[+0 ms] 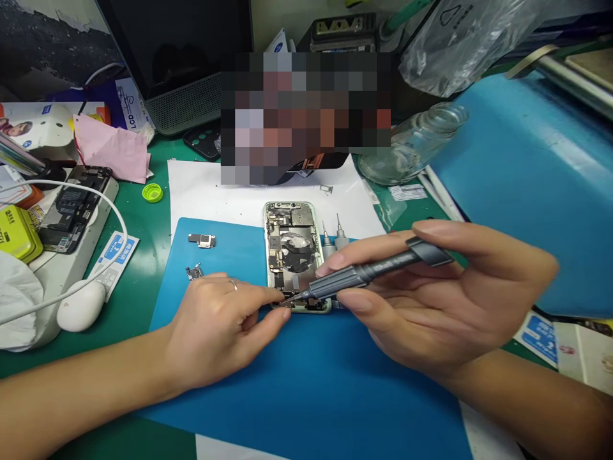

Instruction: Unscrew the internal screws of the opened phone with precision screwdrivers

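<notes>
An opened phone (297, 252) lies with its inside parts showing: circuit board, a round dark coil area and metal plates. My left hand (225, 326), wearing a ring, pinches the phone's lower left corner between thumb and index finger. A grey precision screwdriver (364, 275) is in my right hand (445, 300), its tip touching the parts at the phone's bottom end, close to my left fingertips. One finger of the right hand presses on the screwdriver's cap. Left of the phone, a small metal part (203, 240) and another small piece (194, 272) rest on the blue mat (306, 396).
More screwdrivers (340, 233) stand behind the phone. A glass jar (407, 150) leans at the back right. Another opened phone (76, 207) lies at the left, near a white cable (115, 217) and a green cap (152, 193). A blurred block covers the back middle.
</notes>
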`<state>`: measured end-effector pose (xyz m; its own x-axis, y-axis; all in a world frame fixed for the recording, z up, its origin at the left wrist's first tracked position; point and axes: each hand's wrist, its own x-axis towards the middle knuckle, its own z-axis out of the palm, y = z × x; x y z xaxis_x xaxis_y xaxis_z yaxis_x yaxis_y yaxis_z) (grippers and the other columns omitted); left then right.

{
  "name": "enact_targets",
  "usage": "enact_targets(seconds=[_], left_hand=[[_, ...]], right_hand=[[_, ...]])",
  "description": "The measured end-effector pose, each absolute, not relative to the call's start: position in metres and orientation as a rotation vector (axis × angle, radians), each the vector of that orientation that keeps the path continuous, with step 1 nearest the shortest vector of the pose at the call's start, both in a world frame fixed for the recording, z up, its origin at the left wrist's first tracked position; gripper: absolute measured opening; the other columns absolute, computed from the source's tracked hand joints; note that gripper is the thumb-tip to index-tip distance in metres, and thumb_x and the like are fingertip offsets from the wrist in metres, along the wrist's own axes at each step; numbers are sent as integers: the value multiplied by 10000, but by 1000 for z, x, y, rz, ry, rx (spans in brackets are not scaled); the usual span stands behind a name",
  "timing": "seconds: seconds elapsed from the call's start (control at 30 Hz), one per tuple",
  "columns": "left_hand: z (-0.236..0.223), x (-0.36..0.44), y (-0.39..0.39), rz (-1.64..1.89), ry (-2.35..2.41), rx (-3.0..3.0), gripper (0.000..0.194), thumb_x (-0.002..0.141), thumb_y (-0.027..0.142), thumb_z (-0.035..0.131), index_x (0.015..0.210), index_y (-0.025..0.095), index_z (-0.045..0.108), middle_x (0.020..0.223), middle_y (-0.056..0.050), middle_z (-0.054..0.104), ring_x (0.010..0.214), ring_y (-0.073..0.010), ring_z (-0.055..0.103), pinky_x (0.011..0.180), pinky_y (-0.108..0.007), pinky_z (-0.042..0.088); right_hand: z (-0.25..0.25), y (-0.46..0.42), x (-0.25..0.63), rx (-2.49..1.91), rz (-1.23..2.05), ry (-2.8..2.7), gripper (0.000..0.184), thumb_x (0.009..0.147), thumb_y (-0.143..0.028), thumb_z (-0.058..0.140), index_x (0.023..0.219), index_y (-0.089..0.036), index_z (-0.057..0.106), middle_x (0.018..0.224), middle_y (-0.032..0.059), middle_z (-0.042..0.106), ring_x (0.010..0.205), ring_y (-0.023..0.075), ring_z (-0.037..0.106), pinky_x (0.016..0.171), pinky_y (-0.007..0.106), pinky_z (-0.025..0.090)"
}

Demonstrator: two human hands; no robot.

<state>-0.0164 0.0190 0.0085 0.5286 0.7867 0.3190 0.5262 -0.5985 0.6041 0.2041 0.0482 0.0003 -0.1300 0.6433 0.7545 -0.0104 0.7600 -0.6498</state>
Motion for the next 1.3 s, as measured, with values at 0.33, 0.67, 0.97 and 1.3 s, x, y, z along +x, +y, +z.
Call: enact_targets(seconds=[0.33,0.67,0.97,1.3], left_hand=[[9,-17,19,800,1070,2365,133,997,238,633,960,188,751,704,51,749,506,-79,604,576,-263,429],[10,-18,19,803,1068,2365,126,992,244,640,938,195,743,653,56,713,510,-78,615,567,-258,437],[9,-17,18,811,1092,2324,148,955,298,695,998,165,743,547,85,619,475,-70,571,555,-253,404],[19,-15,18,819,1104,2175,158,964,227,617,949,132,741,522,78,575,437,-62,527,476,-231,388]], right_hand=[[0,48,204,-534,595,-1636,743,715,-14,830,1381,-275,630,852,22,757,680,221,772,554,333,697],[-1,48,204,-553,603,-1622,730,722,-45,837,1368,-318,636,851,17,783,654,210,760,485,296,657],[-2,48,204,-573,543,-1639,687,757,-101,841,1378,-288,616,836,22,771,634,212,756,448,289,636],[-4,45,207,-711,486,-1606,719,796,-89,773,1425,-370,568,911,21,715,747,243,780,467,316,652]])
